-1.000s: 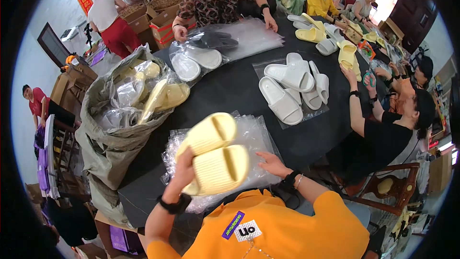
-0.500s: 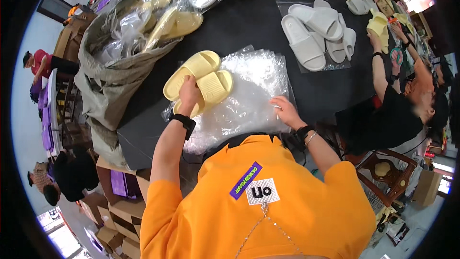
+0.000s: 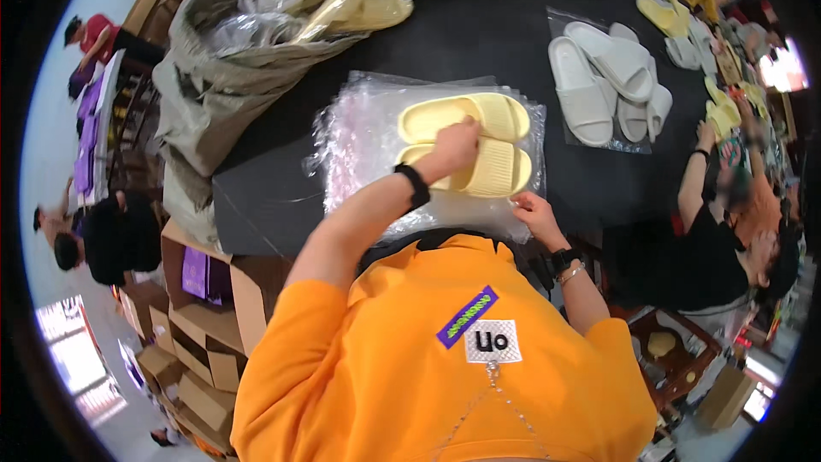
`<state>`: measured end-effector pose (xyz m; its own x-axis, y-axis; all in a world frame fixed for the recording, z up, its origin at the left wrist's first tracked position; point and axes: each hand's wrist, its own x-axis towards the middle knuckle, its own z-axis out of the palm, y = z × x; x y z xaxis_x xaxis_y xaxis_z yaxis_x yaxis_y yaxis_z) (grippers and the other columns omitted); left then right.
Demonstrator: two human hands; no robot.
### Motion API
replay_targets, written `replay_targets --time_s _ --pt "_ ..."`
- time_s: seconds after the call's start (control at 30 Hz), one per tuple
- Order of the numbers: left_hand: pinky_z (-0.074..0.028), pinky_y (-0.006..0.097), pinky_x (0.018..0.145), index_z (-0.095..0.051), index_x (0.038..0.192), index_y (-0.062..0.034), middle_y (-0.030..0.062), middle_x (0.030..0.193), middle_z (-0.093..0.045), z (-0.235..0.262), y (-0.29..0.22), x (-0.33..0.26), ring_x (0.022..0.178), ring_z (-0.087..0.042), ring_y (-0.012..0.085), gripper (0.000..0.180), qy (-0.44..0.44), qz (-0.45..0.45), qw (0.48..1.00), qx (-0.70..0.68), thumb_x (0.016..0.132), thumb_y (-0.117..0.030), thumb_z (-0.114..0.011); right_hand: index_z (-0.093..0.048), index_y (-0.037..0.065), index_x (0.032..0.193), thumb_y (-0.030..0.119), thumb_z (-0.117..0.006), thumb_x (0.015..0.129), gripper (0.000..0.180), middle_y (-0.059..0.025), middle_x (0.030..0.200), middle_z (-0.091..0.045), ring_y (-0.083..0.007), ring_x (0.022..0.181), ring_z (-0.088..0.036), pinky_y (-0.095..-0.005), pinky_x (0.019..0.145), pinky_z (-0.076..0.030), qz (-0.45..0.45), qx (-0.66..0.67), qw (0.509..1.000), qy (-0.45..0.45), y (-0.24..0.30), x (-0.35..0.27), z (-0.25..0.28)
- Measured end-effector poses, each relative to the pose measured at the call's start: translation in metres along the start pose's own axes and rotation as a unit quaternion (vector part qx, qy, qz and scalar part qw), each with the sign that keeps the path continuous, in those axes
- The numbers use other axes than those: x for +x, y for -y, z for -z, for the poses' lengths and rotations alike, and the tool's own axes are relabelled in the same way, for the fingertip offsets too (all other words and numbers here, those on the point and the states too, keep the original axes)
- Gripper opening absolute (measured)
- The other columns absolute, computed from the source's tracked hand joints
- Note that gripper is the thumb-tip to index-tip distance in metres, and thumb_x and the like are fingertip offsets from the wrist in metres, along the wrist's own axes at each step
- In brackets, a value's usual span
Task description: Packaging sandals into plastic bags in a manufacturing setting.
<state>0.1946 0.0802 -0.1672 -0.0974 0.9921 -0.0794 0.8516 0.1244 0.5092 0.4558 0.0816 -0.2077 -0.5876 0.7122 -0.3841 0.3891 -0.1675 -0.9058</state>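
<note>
A pair of pale yellow slide sandals (image 3: 499,169) lies side by side over a stack of clear plastic bags (image 3: 363,141), toes to the right. My left hand (image 3: 456,147) is closed on the sandals where their inner edges meet. Whether the sandals are inside the top bag or on it, I cannot tell. By the stack's right front corner, my right hand (image 3: 537,214) pinches the edge of a clear bag with thumb and fingers.
A large grey-green sack (image 3: 205,85) of bagged yellow slides stands at left. Grey slides (image 3: 590,103) lie on clear plastic to the right on the black table (image 3: 462,34). Open cardboard boxes (image 3: 201,325) are at lower left. A co-worker in black (image 3: 684,257) works at right.
My left hand has carried the yellow sandals rightward across the bags and turned them from slanted to level. My right hand has stayed near the stack's right edge and now pinches a bag edge.
</note>
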Motion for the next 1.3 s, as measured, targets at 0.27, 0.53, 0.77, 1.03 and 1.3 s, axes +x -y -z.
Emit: replay_targets --time_s 0.27,0.53,0.77,1.03,1.3 --pt "-0.047 0.046 0.069 -0.057 0.087 -0.0039 0.0157 0.091 -0.056 0.018 0.064 0.019 0.082 -0.058 0.0351 0.014 -0.101 0.088 0.99 0.039 0.074 -0.008 -0.052 -0.062 0.002 0.084 0.009 -0.06 0.078 0.01 -0.0039 0.075 -0.049 -0.0133 0.068 -0.05 -0.0237 0.064 -0.041 0.048 -0.113 0.992 0.025 0.003 -0.004 -0.001" --pt "-0.047 0.045 0.063 -0.053 0.082 -0.0039 0.0129 0.085 -0.053 0.079 0.008 -0.02 0.071 -0.059 0.0346 0.01 -0.047 -0.078 0.994 0.066 0.073 -0.007 -0.052 -0.063 0.002 0.101 0.014 -0.059 0.079 0.025 -0.0087 0.088 -0.062 -0.0138 0.079 -0.057 -0.0262 0.071 -0.044 -0.026 -0.061 0.998 -0.018 0.022 0.025 -0.004" --pt "-0.048 0.042 0.063 -0.053 0.084 -0.0049 0.0101 0.092 -0.054 0.023 0.075 -0.098 0.075 -0.058 0.0325 0.013 0.011 -0.054 0.998 0.042 0.072 -0.008 -0.054 -0.063 0.001 0.1 0.005 -0.05 0.085 0.02 -0.0109 0.097 -0.064 -0.0187 0.084 -0.062 -0.0275 0.072 -0.046 0.102 -0.107 0.981 -0.126 0.023 0.027 0.011" --pt "-0.045 0.046 0.069 -0.052 0.096 -0.0036 0.0157 0.1 -0.054 0.091 0.14 -0.185 0.083 -0.054 0.0403 0.024 0.01 0.11 0.992 0.052 0.074 0.001 -0.044 -0.061 0.002 0.099 0.007 -0.058 0.076 0.024 -0.0151 0.094 -0.06 -0.0297 0.087 -0.058 -0.0339 0.075 -0.047 0.182 -0.169 0.959 -0.133 0.021 0.007 0.004" --pt "-0.043 0.041 0.08 -0.055 0.106 -0.0014 0.0196 0.1 -0.057 0.122 0.076 -0.117 0.097 -0.052 0.0392 0.036 -0.092 -0.04 0.979 -0.175 0.072 0.008 -0.047 -0.059 0.014 0.108 0.035 -0.067 0.069 0.046 -0.0128 0.123 -0.041 -0.0343 0.105 -0.045 -0.0428 0.087 -0.04 0.157 -0.404 0.895 -0.103 0.043 -0.014 -0.002"
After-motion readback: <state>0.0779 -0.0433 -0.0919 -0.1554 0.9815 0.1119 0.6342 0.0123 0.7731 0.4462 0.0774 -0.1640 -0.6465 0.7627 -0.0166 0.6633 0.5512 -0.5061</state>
